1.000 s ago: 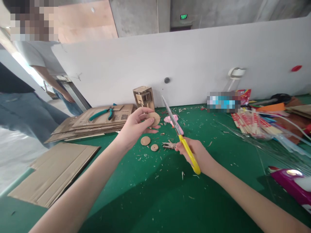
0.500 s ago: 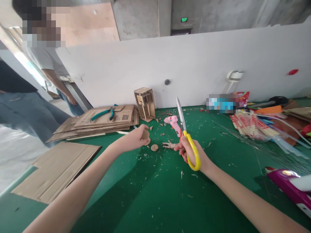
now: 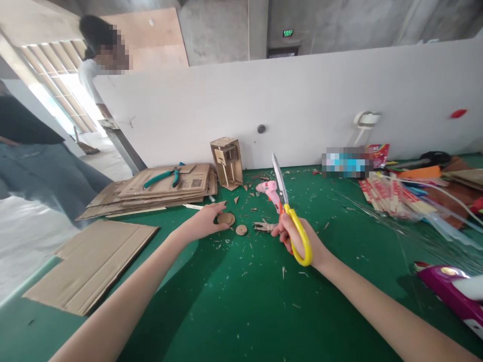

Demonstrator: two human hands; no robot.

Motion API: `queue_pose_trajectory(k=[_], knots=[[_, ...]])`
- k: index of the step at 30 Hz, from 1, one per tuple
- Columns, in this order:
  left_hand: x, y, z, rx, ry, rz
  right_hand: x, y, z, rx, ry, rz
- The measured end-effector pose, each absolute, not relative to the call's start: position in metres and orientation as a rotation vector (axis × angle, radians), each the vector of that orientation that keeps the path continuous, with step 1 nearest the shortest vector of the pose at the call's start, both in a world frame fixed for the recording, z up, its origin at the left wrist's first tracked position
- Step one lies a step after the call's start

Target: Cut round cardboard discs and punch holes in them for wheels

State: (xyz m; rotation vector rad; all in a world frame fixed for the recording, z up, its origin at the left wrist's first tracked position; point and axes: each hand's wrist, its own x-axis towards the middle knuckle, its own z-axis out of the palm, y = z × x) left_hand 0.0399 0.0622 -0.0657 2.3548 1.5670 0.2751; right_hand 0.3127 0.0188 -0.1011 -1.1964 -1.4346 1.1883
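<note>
My left hand lies low on the green table, fingers stretched out, touching round cardboard discs that lie stacked on the surface. A smaller disc lies just to their right. My right hand grips yellow-handled scissors, whose blades point up and away, closed. A pink glue gun lies behind the scissors. Small metal pliers lie between my two hands.
A small cardboard model stands against the white partition. Flat cardboard sheets with green-handled pliers lie at back left, a large sheet at the left edge. Packets, sticks and clear film clutter the right. A person stands beyond the partition.
My left hand came down from holding a disc in the air and set it on the disc on the table. The scissors swung more upright in my right hand.
</note>
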Motion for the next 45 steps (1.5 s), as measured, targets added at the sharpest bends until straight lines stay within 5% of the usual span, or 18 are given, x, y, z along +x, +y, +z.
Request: queue_pose_trajectory(k=[31, 41, 45], knots=[[0.052, 0.066, -0.073, 1.742, 1.294, 0.712, 0.313, 0.017, -0.096, -1.235, -1.501, 1.164], [0.061, 0.050, -0.055, 1.514, 1.226, 0.788, 0.350, 0.033, -0.038, -1.789, -1.659, 0.365], [0.063, 0.042, -0.049, 1.692, 1.195, 0.713, 0.368, 0.047, -0.044, -1.877, -1.596, 0.445]])
